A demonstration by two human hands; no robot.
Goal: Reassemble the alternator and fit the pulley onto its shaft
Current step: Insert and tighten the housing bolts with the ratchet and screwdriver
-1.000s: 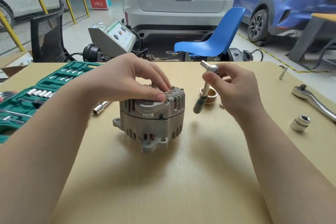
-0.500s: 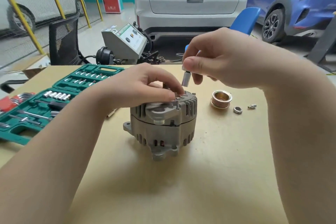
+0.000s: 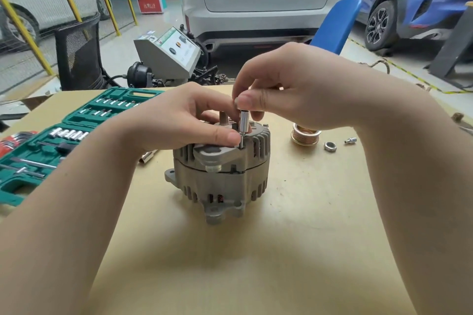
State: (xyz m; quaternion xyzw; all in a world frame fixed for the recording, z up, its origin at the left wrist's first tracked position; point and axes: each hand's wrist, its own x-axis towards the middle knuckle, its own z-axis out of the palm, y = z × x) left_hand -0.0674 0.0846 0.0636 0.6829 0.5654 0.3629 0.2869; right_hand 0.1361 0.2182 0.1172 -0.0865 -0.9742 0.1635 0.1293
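Alternator (image 3: 222, 171) housing sits upright at the centre of the frame on the tan table (image 3: 307, 250), shaft (image 3: 223, 118) pointing up between our hands. Our right hand (image 3: 294, 89) pinches a small socket driver (image 3: 242, 125) by its top, standing it over a through-bolt (image 3: 240, 143) at the housing's rim, while our left hand (image 3: 184, 120) pinches that bolt low down with thumb and fingertip to steady it. We judge the main risk is cross-threading: if the driver tilts, the bolt could start crooked and bind. The socket might also slip off the bolt head and drop it into the cooling slots, and our left fingertip, touching the bolt, could get nipped. Pressing sideways could tip the alternator, since it rests only on its mounting lugs. Right of centre lie the pulley (image 3: 305, 133), its nut (image 3: 330, 146) and a small fitting (image 3: 350, 140), near our right forearm, which could sweep them away. A green socket set (image 3: 64, 135) fills the left of the frame, and a loose socket (image 3: 147, 156) lies under our left wrist.
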